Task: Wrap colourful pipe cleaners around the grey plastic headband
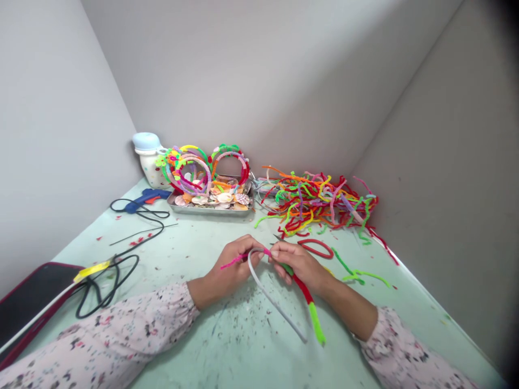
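A thin headband (279, 309) arches between my hands. One leg is bare grey; the other is wrapped in red and bright green pipe cleaner, with pink near the top. My right hand (298, 263) is closed around the wrapped side close to the top of the arch. My left hand (231, 265) pinches a pink pipe cleaner (232, 263) beside the band, its loose end poking out to the left. The fingers partly hide where pink meets grey. Red-handled scissors (316, 248) lie just behind my right hand, their blades partly covered by it.
A metal tray (211, 210) of shells carries several finished colourful headbands (192, 173). Right of it spreads a heap of pipe cleaners (320, 202). At left are a blue glue gun (148, 199), a black cord (117, 281), a white jar (150, 162) and a dark tablet-like device (32, 297).
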